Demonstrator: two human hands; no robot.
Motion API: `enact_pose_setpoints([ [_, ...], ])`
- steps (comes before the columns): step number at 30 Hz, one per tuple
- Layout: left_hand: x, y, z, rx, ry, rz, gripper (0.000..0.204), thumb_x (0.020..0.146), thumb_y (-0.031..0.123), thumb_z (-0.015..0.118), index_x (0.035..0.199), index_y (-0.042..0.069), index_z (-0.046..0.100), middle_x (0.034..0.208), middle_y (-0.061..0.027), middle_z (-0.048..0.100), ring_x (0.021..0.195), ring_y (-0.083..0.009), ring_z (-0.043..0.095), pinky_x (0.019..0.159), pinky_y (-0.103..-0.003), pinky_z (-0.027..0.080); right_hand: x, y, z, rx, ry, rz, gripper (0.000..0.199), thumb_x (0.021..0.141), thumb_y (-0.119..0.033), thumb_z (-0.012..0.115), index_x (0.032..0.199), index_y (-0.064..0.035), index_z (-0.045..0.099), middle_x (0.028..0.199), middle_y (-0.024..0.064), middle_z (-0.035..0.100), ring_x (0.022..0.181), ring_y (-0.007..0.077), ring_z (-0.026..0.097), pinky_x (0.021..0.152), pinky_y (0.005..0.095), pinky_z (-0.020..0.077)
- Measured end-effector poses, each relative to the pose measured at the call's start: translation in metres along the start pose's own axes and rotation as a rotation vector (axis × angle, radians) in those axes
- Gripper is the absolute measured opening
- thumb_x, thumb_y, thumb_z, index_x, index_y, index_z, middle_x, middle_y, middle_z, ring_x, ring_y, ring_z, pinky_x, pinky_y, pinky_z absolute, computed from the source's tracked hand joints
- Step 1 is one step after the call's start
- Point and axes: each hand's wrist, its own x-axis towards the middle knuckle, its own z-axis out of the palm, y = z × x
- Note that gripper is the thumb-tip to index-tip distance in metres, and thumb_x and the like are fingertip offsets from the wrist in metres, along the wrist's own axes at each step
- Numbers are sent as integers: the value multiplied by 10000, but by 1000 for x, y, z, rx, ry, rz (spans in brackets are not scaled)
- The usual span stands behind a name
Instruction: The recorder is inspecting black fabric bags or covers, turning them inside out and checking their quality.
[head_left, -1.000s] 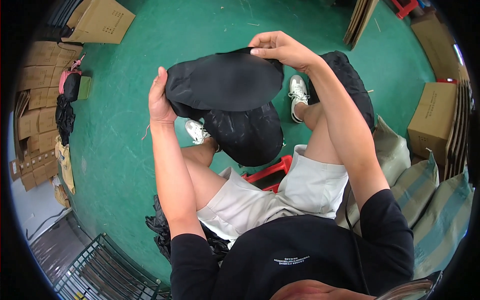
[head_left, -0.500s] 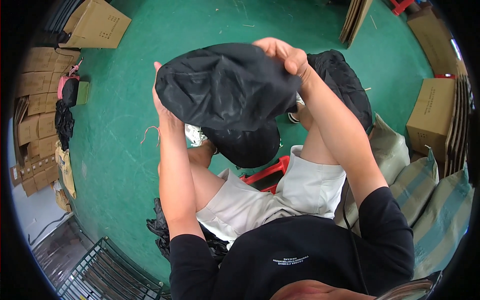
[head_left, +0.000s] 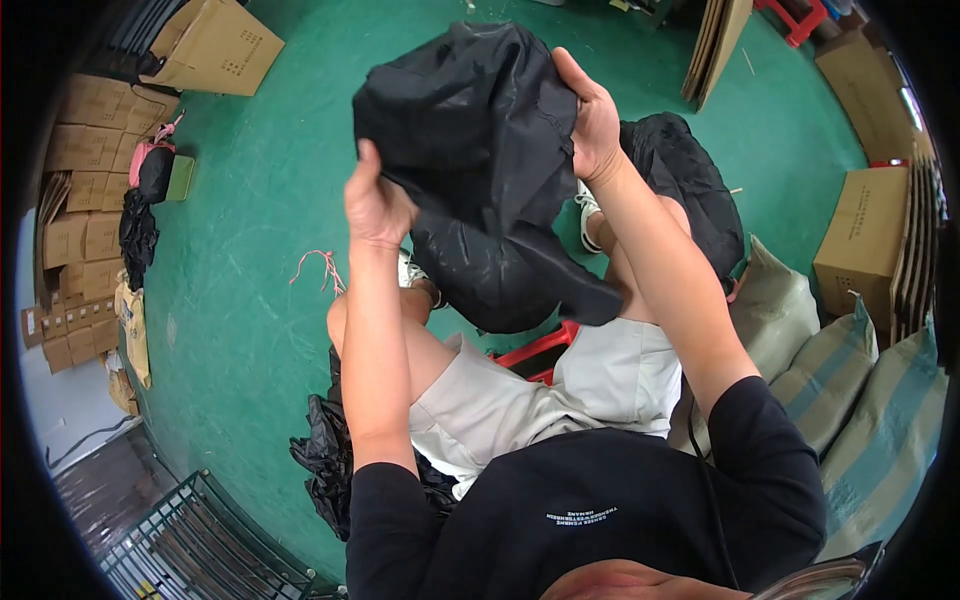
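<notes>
Holding up the black cloth [head_left: 460,110] in the air with 2 hands, over the green floor [head_left: 240,260], well in from the floor's left edge by the boxes [head_left: 85,225]. Seems to be at the step of turning and sorting the cloth, judging by the loose folds and the 2 hands set on 2 sides. Not smooth or flat yet. Seems to call next for a firm hold on both sides, then a soft pull apart to open the folds.

Gripping with the left hand [head_left: 378,205] at the near left side, thumb up, other fingers mostly hidden or blurred. Gripping with the right hand [head_left: 597,130] at the right side, thumb pointing up and away, other fingers behind the cloth. Cannot tell how tight on either side.

Looks fat and bunched at the far end, then gets thin. Runs longest from far left to near right, with a flap hanging toward the right side of the shorts [head_left: 620,360]. Leans that way, so not straight up and down. Cannot tell front from back, or inside from outside.

Has a round black bundle [head_left: 470,275] below, partly covered. Cannot tell if touching the cloth or apart. Shows a bit of red stool [head_left: 535,345] nearer the body, a black bag [head_left: 690,170] by the right leg, and 3 striped or pale sacks [head_left: 845,395] toward the floor's right edge.
</notes>
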Motion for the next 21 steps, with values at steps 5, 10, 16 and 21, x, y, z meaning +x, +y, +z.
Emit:
enact_pose_setpoints([
  [5,-12,8,-33,209,-94,-25,435,973,161,510,1367,-2,430,1340,-172,536,1208,-297,547,1034,-445,444,-13,-31,-22,-4,28,44,606,1013,-455,336,1318,46,489,1279,237,570,1178,372,561,1062,473,405],
  [10,-36,16,-32,-286,-83,15,397,1007,228,453,1320,-14,490,1340,-185,537,1228,-322,531,1073,-479,403,-10,3,2,-172,232,-125,654,986,-501,391,1359,34,444,1344,227,521,1226,364,527,1083,480,373],
  [16,-50,29,-34,-222,283,159,417,977,294,506,1250,-15,561,1309,-178,568,1226,-332,525,1087,-487,372,-3,25,-25,-435,423,-119,335,843,-128,655,1154,-8,621,1138,94,662,1058,214,624,953,395,482],
  [21,-55,7,-33,15,331,-65,207,790,100,697,993,106,659,990,-52,683,941,-227,638,897,-394,486,2,36,-12,-1274,936,84,382,970,-306,509,1144,11,632,1154,110,649,1096,240,585,974,398,449],
])
